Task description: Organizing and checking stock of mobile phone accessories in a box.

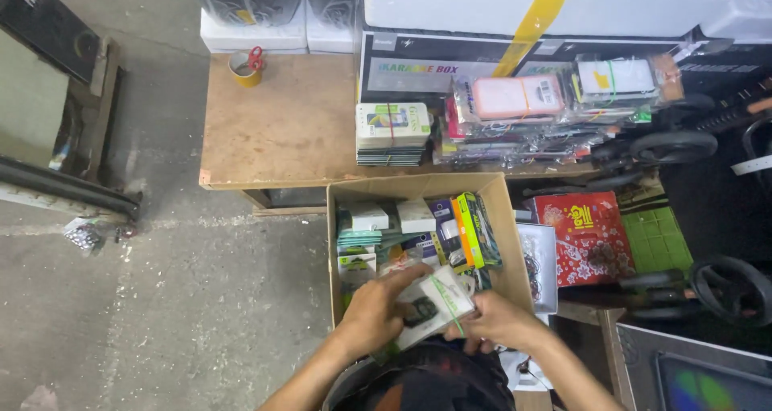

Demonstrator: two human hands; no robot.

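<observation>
Green-banded packet was gripped over the cardboard box, left hand and right hand fingers curled tight on it, mid-sorting I'd say, needing a steady hold.

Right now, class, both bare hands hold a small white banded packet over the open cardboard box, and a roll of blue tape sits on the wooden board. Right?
Not quite: the head view shows the roll of tape is yellow, not blue. The rest stands.
</observation>
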